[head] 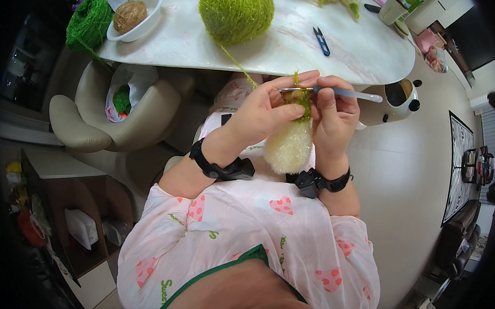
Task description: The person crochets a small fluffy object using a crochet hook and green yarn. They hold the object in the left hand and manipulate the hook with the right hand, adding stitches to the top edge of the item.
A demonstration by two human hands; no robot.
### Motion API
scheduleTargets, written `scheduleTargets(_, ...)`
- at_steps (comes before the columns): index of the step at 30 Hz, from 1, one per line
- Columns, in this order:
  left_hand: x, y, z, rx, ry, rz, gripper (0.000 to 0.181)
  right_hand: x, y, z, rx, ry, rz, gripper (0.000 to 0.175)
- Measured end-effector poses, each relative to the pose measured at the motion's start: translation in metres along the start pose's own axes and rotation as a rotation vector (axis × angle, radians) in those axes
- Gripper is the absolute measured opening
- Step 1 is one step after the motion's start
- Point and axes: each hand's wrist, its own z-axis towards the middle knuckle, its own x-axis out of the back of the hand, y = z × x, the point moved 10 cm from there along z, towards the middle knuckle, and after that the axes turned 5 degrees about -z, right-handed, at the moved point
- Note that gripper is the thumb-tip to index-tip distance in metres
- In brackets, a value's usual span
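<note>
My left hand (269, 104) pinches the green top of a fuzzy crocheted piece (290, 150), whose cream rounded body hangs below. My right hand (335, 104) holds a crochet hook (347, 93) by its blue-grey handle. The metal shaft of the hook lies level across the green stitches, its tip by my left fingers. A strand of green yarn (234, 60) runs from my left hand up to a large yellow-green yarn ball (237, 15) on the marble-patterned table (178, 41). Both hands are just off the table's near edge, above my lap.
Blue thread snips (321, 42) lie on the table. At its left are a white bowl (154, 16) with a brown yarn ball (130, 17) and a darker green yarn ball (88, 24). A cup (391, 11) stands back right. A beige chair (138, 114) holds a plastic bag (137, 85).
</note>
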Motion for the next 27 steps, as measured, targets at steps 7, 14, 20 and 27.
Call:
scheduleTargets(7, 0.001, -0.006, -0.004, 0.141, -0.121, -0.325, 0.062, 0.007, 0.007, 0.003, -0.029, 0.106, 0.017, 0.02)
scheduleTargets(14, -0.007, -0.023, 0.001, 0.096, -0.108, -0.453, 0.067, 0.007, -0.003, 0.002, -0.02, 0.126, -0.011, 0.019)
scheduleTargets(20, 0.0, -0.017, 0.004, 0.083, -0.066, -0.327, 0.065, 0.01, 0.004, 0.003, -0.062, 0.142, -0.019, 0.019)
scheduleTargets(27, 0.012, -0.011, 0.002, 0.077, 0.043, -0.193, 0.065, 0.015, 0.008, 0.001, -0.065, 0.175, -0.053, 0.019)
